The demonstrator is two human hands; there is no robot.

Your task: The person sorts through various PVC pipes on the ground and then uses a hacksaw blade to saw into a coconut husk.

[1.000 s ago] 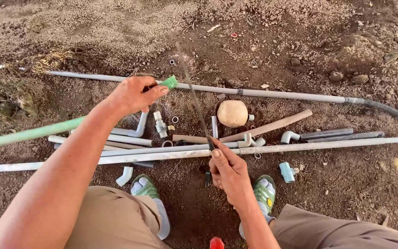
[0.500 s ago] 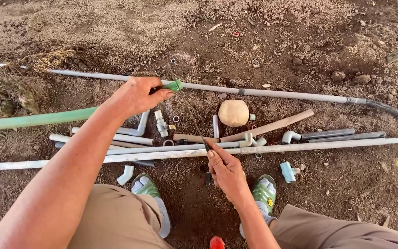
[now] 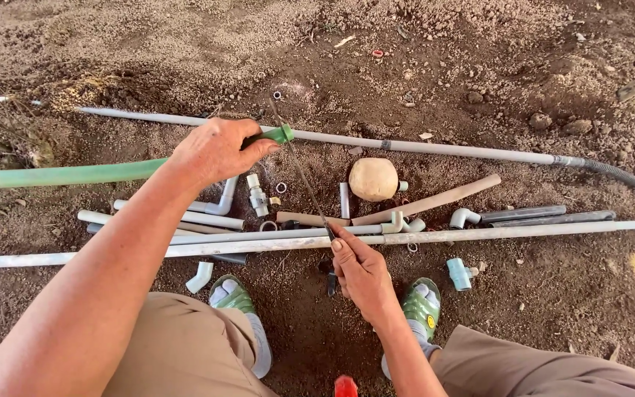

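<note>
The bare soil ground filled the view, strewn with plumbing parts. Across it ran a long grey pipe at the far side, and nearer the person a long white pipe lay from edge to edge.

The left hand was closed around the end of a green pipe, its grip clamped just behind the pipe's tip, which poked out past the thumb. Compared with a second before, the green pipe lay flatter and lower on the left, nearly level, while the hand itself had hardly shifted. This suggested the pipe was being steadied.

The right hand pinched the near end of a thin saw blade between thumb and fingers, grip shut on it, just above the white pipe. The blade slanted up toward the green pipe's tip and passed just beside it; whether it touched could not be told. Its angle looked much the same as a moment earlier.

Between the two long pipes lay a tan round stone, a wooden stick, short white pipe offcuts and elbow fittings. A pale blue tee fitting sat beside the green sandal.
</note>
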